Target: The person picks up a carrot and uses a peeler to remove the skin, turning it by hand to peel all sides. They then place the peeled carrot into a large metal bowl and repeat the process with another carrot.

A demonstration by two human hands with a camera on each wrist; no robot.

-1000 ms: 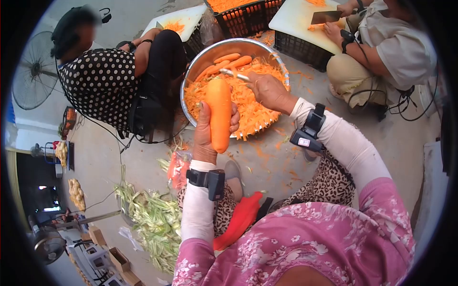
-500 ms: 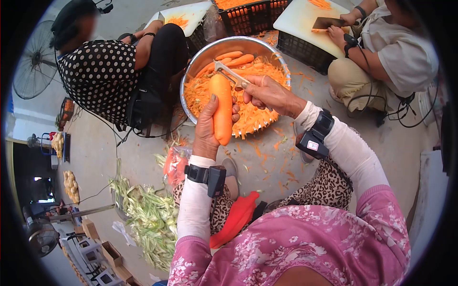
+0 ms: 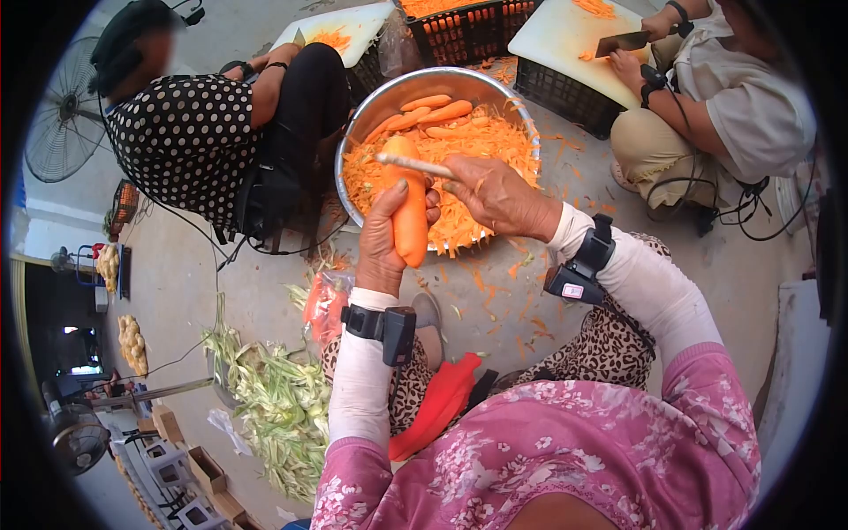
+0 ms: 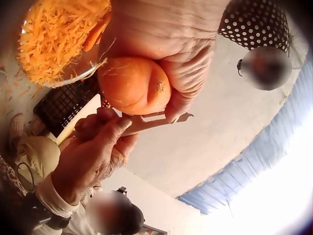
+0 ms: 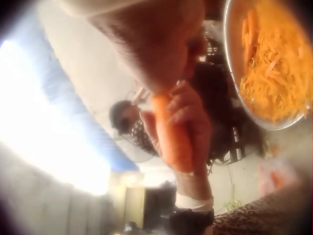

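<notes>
**Item 1.** Left hand (image 3: 387, 238): fingers curled round a peeled carrot (image 3: 410, 216). They hold it upright, thick end up, above the near rim of the bowl.

**Item 2.** Right hand (image 3: 496, 196): fingers pinch the handle of a peeler (image 3: 413, 164). The peeler lies crosswise at the carrot's upper end. Whether the blade touches the carrot cannot be told.

**Item 3.** Steel bowl (image 3: 339, 173), on the floor (image 3: 503, 296) just ahead of the hands. It is heaped with orange peelings (image 3: 486, 141). Several whole carrots (image 3: 437, 112) lie at its far side.

**Item 4.** Stray peelings, scattered on the floor between the bowl and the person's knees.

**Item 5.** Seated person in a dotted top (image 3: 185, 146), left of the bowl.

**Item 6.** Second seated person, far right, holding a cleaver (image 3: 623, 41) over a white cutting board (image 3: 552, 35). The board rests on a dark crate (image 3: 565, 93).

**Item 7.** Another dark crate (image 3: 459, 37), behind the bowl, filled with orange pieces.

**Item 8.** Heap of green husks (image 3: 283, 406) on the floor, lower left.

**Item 9.** Standing fan (image 3: 57, 115), far left.
</notes>
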